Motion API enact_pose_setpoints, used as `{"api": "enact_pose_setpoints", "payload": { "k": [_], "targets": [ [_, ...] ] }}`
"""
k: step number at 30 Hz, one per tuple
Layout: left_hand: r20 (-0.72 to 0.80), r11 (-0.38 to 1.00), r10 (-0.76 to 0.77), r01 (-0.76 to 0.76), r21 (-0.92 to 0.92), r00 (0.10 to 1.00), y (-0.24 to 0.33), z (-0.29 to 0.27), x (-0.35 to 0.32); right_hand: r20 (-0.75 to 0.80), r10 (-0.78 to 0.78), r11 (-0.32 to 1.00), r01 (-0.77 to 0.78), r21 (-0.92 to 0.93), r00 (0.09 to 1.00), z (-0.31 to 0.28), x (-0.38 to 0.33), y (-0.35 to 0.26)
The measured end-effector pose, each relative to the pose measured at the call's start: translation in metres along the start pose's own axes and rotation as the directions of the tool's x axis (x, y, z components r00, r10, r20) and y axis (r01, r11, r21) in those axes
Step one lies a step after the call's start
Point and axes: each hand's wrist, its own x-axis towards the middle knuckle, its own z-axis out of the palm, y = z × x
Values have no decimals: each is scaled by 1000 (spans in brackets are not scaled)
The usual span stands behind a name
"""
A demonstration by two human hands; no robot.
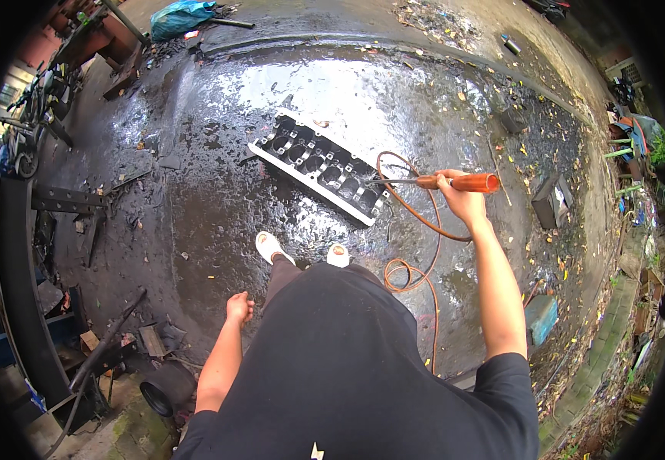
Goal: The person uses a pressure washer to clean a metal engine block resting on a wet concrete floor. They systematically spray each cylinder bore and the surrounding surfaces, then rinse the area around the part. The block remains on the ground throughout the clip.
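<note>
My right hand (461, 201) is wrapped around an orange spray wand (476, 183), holding it level above the ground. Its long thin metal nozzle points left, over the right end of an engine block (307, 178). The grey metal block lies slantwise on the wet ground, its row of round bores facing up. A brown-orange hose (433, 285) loops around below the wand and coils on the ground; where it joins the wand is hard to make out. My left hand (240, 308) hangs at my left side, fingers curled, with nothing visible in it.
Oily water covers the dark ground. A black metal frame (22, 291) stands at left, near a black cylinder (167, 389). On the right lie a dark box (552, 201) and a teal container (541, 320). A blue bag (181, 20) sits at the far left.
</note>
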Motion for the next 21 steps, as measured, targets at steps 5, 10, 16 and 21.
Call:
{"api": "enact_pose_setpoints", "payload": {
  "k": [5,10,16,21],
  "targets": [
    [-6,1000,-15,15,-5,1000,-12,-4,-4,0,0,1000,0,-10,1000,8,-6,-4],
    [0,1000,4,-4,-10,1000,-15,-6,-11,19,37,999,-37,-13,999,15,-11,-9],
    [-7,1000,-4,4,-18,1000,-16,-5,-12,8,-3,1000,3,-29,1000,14,-14,-9],
    [-13,1000,-6,6,-20,1000,-20,-4,-8,-1,-33,999,33,-15,999,4,-16,-15]
  ]
}}
